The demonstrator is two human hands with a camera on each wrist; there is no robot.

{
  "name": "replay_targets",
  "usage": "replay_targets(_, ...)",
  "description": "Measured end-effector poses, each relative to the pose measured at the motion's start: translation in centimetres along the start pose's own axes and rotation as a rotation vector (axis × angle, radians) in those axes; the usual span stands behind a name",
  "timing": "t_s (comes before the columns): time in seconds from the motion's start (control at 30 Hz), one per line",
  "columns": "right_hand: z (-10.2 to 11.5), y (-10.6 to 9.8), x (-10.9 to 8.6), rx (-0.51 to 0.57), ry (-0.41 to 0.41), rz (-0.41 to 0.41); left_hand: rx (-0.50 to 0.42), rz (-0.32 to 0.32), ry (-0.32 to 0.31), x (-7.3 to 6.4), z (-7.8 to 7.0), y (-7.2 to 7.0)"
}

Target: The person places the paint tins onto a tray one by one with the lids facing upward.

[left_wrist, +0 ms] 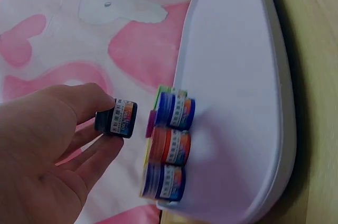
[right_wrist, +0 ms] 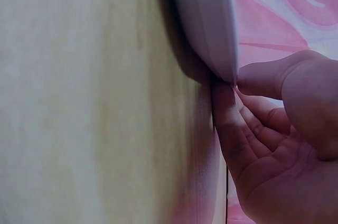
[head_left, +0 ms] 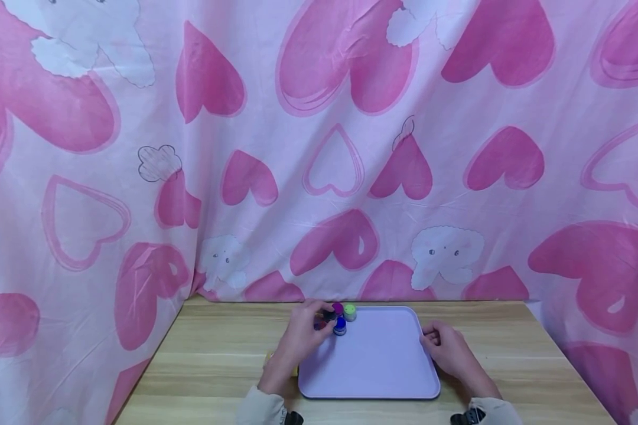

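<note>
A small dark paint jar (left_wrist: 120, 119) with a printed label is pinched between the thumb and fingers of my left hand (head_left: 300, 330), held up over the tray's far left corner. Below it, several similar paint jars stand together on the pale lilac tray (head_left: 372, 366). In the left wrist view a blue jar (left_wrist: 177, 111), a red jar (left_wrist: 170, 146) and a dark blue jar (left_wrist: 165, 182) form a row, partly covering others. My right hand (head_left: 446, 348) pinches the tray's right rim, its thumb and index finger meeting at the edge in the right wrist view.
A light-capped jar (head_left: 350, 313) and a magenta-capped one (head_left: 337, 309) stand at the tray's far edge. Something yellow (head_left: 269, 357) is partly hidden under my left wrist. A pink heart-patterned curtain (head_left: 329, 177) hangs behind the wooden table (head_left: 207, 354) and along both sides.
</note>
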State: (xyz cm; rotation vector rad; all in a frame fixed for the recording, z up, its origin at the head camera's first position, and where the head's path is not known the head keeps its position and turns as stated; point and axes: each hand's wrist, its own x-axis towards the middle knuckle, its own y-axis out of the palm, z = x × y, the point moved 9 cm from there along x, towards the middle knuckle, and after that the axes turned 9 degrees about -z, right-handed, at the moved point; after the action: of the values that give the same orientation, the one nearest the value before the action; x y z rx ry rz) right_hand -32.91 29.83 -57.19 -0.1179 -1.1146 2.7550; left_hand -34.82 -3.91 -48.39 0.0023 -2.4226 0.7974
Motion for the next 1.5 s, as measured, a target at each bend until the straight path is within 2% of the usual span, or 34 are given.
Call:
replay_targets(0.2, 0.1, -0.1, -0.1, 0.001, -0.006, -0.009, -0.016, -0.009, 0.049, 0.1, -0.8, 0.9)
replay_targets(0.5, 0.1, -0.2, -0.1, -0.001, -0.002, -0.012, -0.005, -0.003, 0.051, 0.5, -1.2, 2.0)
replay_targets(0.7, 0.1, -0.2, -0.1, -0.002, 0.0, -0.011, -0.044, 0.003, 0.057, 0.6, -1.3, 2.7)
replay_targets(0.97, 0.2, -0.2, -0.2, 0.002, -0.009, -0.018, 0.001, -0.029, 0.114, 0.5, -1.4, 3.3)
replay_targets(1.23, 0.2, -0.1, -0.1, 0.001, -0.001, -0.012, -0.034, 0.002, 0.088, 0.7, -1.2, 4.4)
replay_targets(1.5, -0.1, -0.1, 0.0, -0.001, 0.012, -0.006, 0.002, 0.015, 0.095, 0.7, -1.4, 5.3)
